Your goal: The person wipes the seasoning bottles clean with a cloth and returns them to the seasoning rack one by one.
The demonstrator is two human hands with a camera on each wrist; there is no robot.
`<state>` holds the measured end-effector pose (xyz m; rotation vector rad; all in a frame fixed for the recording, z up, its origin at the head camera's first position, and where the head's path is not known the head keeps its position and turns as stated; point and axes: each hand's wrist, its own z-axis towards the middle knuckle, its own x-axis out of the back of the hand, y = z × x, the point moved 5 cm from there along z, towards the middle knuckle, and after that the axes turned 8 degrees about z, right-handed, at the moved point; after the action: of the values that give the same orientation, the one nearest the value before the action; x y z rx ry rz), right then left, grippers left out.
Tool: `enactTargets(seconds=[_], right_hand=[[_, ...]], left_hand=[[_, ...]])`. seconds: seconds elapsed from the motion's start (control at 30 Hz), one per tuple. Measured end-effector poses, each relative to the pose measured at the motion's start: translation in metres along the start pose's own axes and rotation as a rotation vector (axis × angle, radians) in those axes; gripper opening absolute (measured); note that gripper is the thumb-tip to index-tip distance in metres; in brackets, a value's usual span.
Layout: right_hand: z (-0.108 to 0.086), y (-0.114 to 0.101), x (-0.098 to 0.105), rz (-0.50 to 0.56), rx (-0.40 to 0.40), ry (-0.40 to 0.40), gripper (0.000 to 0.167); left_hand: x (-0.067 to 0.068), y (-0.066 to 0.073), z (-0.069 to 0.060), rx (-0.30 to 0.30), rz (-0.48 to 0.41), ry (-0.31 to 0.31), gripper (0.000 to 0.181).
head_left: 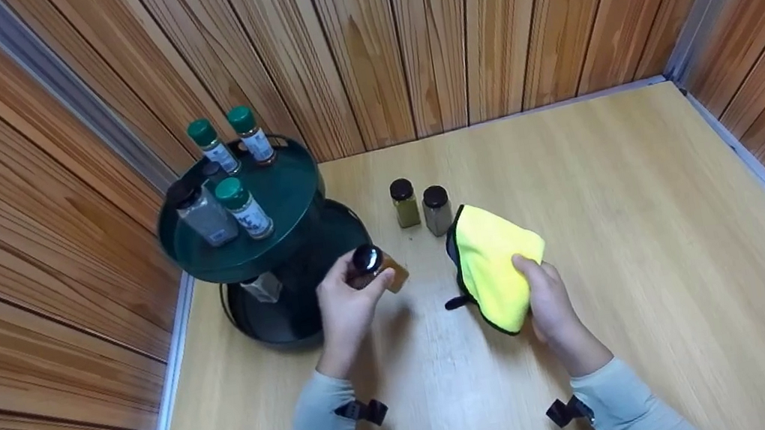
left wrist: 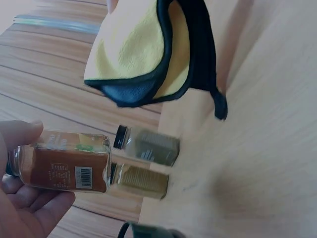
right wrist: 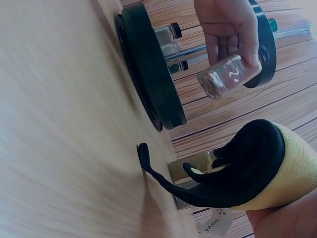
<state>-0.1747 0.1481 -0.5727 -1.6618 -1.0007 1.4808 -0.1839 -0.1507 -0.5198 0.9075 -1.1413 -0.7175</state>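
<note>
My left hand pinches a black-capped spice jar of orange-brown powder, held tilted above the table. In the left wrist view this spice jar shows a barcode label. A folded yellow cloth with black edging and a dark underside is gripped in my right hand. The cloth hangs apart from the jar, its small black loop drooping. Beyond the hands stand two more black-capped jars, a green one and a greyish one, the latter close to the cloth.
At the left is a two-tier dark green rotating rack. Its top tier bears several jars, among them a green-capped one and a black-capped clear one. Another jar sits on the lower tier. Wood-panelled walls enclose the table.
</note>
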Motion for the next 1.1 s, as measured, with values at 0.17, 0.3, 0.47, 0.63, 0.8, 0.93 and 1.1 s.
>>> enactTargets(seconds=[0.17,0.3,0.47,0.63,0.8,0.93,1.1], right_hand=[[0.000,0.000,0.001,-0.010,0.005,0.011,0.033],[0.000,-0.001,0.002,-0.017,0.005,0.018,0.032],[-0.001,-0.001,0.003,-0.019,-0.006,0.034,0.031],[-0.001,-0.003,0.003,-0.018,-0.007,0.048,0.031],[0.000,-0.006,0.004,-0.027,0.006,0.008,0.033],[0.000,-0.007,0.005,-0.036,0.003,0.010,0.033],[-0.001,-0.007,0.008,-0.039,0.003,0.047,0.032]], left_hand=[[0.014,-0.008,0.002,0.003,0.007,0.032,0.043],[0.025,-0.017,0.005,0.004,0.018,0.066,0.042],[0.042,-0.031,0.009,0.029,0.066,0.105,0.042],[0.057,-0.043,0.015,0.062,0.131,0.144,0.041],[0.067,-0.055,0.019,0.084,0.191,0.182,0.037],[0.070,-0.066,0.019,0.124,0.203,0.164,0.037],[0.074,-0.075,0.022,0.145,0.236,0.145,0.035]])
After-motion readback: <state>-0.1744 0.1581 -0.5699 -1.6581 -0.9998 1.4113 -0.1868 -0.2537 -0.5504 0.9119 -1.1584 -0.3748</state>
